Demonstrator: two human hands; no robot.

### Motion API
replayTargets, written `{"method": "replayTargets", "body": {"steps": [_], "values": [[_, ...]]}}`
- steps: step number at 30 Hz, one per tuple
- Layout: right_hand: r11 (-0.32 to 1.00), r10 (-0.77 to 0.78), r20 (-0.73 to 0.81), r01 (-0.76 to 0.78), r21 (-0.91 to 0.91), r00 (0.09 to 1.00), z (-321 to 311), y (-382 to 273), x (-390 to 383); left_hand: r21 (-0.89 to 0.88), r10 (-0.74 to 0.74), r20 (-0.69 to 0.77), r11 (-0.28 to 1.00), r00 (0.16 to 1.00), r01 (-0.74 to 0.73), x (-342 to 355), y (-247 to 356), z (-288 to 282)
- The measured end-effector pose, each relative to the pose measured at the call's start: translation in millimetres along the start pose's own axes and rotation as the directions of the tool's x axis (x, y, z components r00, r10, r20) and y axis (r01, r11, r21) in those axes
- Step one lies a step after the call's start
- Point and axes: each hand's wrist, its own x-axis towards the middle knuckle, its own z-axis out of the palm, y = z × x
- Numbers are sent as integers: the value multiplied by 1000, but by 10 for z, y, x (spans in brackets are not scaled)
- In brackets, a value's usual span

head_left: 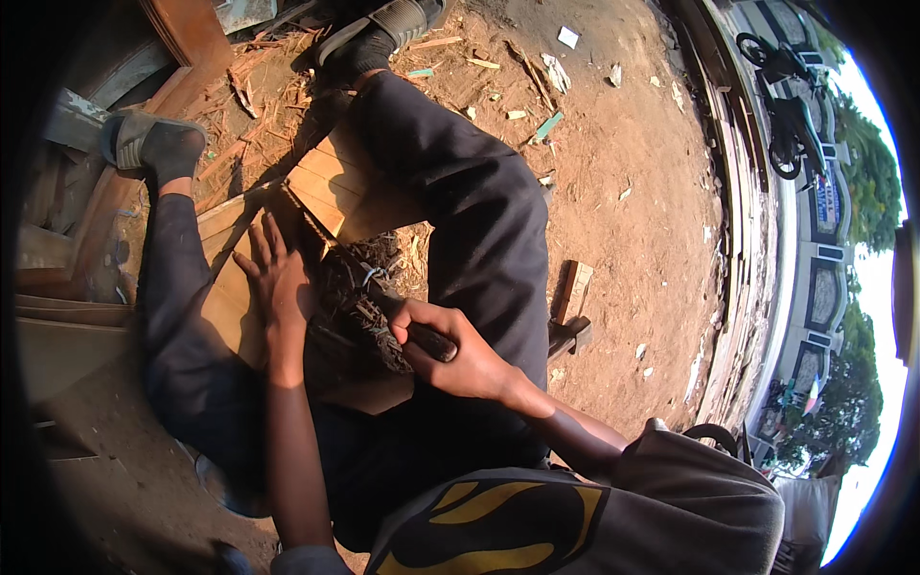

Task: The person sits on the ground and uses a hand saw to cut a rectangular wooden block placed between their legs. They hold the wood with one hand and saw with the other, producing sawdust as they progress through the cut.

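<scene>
My left hand (276,278) lies with fingers spread on a pale wooden board (230,305) between my legs. My right hand (460,353) is wrapped round the dark, rounded handle (430,341) of a tool. From that fist the tool runs up and left toward a slatted wooden piece (329,184). Its far end lies in deep shadow, so I cannot tell its kind. Dark, stringy debris (369,311) shows beside the handle, between the two hands.
A hammer-like wooden tool with a dark head (571,335) lies on the dirt right of my knee. Wood scraps and shavings (251,81) litter the ground by my sandalled feet. Planks (48,321) stand at the left; stacked boards (743,220) and a motorcycle (788,105) are at the right.
</scene>
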Motion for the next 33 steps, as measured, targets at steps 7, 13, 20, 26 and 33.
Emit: {"method": "replayTargets", "body": {"steps": [7,13,20,26,33], "values": [[988,-154,-81,154,-6,985,121,-64,606,-112,5,-82,994,997,-14,21,72,-24],[999,39,34,-39,-18,999,70,-196,-50,109,-21,109,994,994,9,-15,-56,-229],[988,-145,-134,151,32,980,120,-66,527,-67,11,-127,998,992,-20,20,122,-140],[1000,14,-24,-14,17,1000,78,-63,51,183,30,-77,983,997,-16,-2,-49,213],[994,-87,-77,92,65,993,93,-79,448,-90,2,-283,996,959,-29,-20,107,-67]]}}
